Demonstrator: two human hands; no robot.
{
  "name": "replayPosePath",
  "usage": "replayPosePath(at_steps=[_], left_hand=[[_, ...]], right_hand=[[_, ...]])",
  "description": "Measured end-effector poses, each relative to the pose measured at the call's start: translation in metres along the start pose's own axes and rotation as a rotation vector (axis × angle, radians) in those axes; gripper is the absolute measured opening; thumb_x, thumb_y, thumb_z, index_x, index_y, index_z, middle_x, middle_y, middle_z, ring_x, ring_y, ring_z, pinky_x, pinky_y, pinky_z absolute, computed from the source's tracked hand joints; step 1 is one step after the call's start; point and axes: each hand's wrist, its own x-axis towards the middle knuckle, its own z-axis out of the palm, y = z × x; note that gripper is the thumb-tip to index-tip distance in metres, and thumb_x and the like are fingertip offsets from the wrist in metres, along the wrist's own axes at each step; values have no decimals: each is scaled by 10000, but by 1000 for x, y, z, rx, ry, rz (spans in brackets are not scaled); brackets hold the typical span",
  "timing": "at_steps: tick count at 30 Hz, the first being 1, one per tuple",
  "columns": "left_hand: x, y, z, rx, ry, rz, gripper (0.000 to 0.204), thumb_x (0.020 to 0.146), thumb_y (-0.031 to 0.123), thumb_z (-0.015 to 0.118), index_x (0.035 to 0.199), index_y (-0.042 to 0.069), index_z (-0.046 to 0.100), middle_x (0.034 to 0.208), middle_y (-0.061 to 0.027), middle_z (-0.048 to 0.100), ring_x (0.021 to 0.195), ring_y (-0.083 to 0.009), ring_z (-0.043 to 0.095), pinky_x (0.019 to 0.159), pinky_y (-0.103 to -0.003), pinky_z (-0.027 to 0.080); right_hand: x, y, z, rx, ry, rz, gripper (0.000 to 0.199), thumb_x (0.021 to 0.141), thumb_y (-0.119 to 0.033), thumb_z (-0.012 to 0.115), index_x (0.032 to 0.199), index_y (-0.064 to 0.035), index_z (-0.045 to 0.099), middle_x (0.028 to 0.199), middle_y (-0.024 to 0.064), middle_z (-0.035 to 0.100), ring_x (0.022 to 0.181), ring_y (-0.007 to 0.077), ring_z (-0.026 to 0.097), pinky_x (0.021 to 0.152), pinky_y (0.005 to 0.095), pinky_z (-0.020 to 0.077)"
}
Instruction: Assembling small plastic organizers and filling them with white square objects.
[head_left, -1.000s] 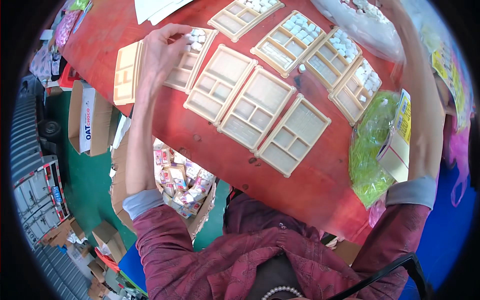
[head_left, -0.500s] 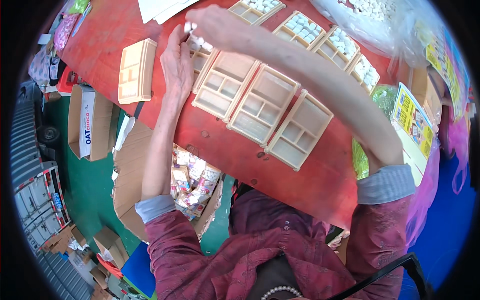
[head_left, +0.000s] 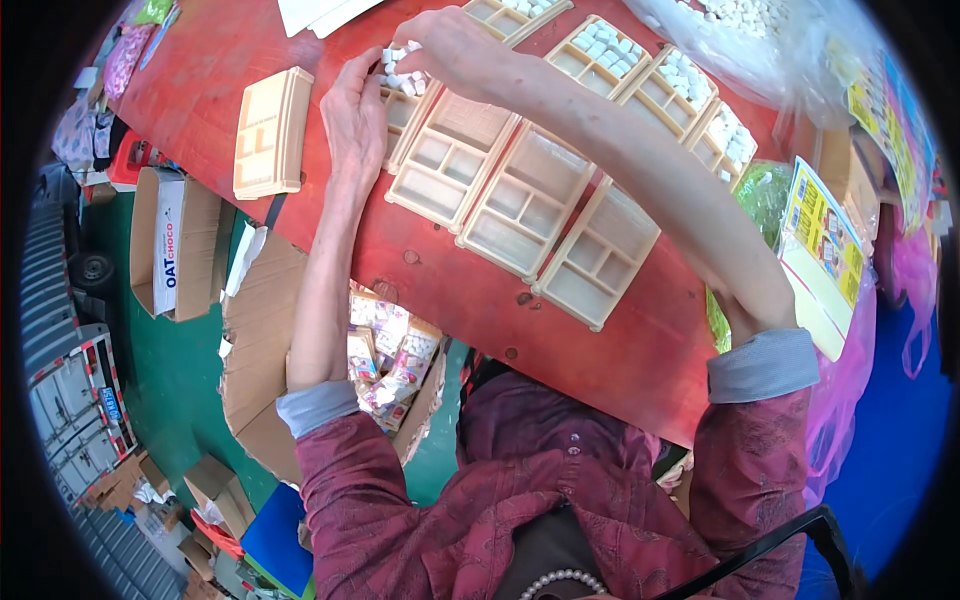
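Note:
A cream compartment tray [head_left: 398, 112] lies under my two hands, with white cube-like pieces [head_left: 402, 80] in its far compartment. My left hand [head_left: 354, 125] is open along the tray's left side, its fingers stretched and cupped by the far end. From the right, my right hand [head_left: 445, 48] reaches over, fingers curled down onto the white pieces; its fingertips are partly hidden. Three more cream trays, the nearest to my hands being this tray [head_left: 450, 160], stand in a row to the right with bare compartments.
Several trays with white pieces, such as this far tray [head_left: 603, 50], stand beyond my right forearm. A cream tray stack [head_left: 270, 135] is at left. A clear bag of white pieces [head_left: 745, 40] lies far right. Below the table edge stands a carton [head_left: 262, 350] of small packets.
The white pieces that were between my hands above the tray are now down in its far compartment. My right hand has moved slightly right and down over them; the left stays beside the tray.

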Motion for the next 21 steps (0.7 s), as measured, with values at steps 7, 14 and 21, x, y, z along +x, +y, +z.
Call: replayPosePath(at_steps=[7,14,21], left_hand=[[-20,2,-4,281,-51,266,292,937,96,478,1186,-25,573,1242,-231,568,1140,-399,533,966,-430,425],[-24,4,-3,297,-5,332,295,922,122,521,1167,-27,592,1247,-234,566,1138,-394,543,961,-436,433],[-27,5,0,337,-4,312,351,875,180,615,1155,-31,600,1241,-228,574,1128,-384,555,943,-428,452]], right_hand=[[-9,-14,-11,3,-130,124,307,786,-176,701,1033,-5,642,958,185,649,973,343,606,826,429,470],[-7,-17,-17,181,9,222,212,751,-193,715,838,-11,650,872,169,643,903,339,604,802,429,468],[-14,-14,-7,102,76,182,205,703,-183,732,804,-14,676,822,156,657,922,326,602,820,419,462]])
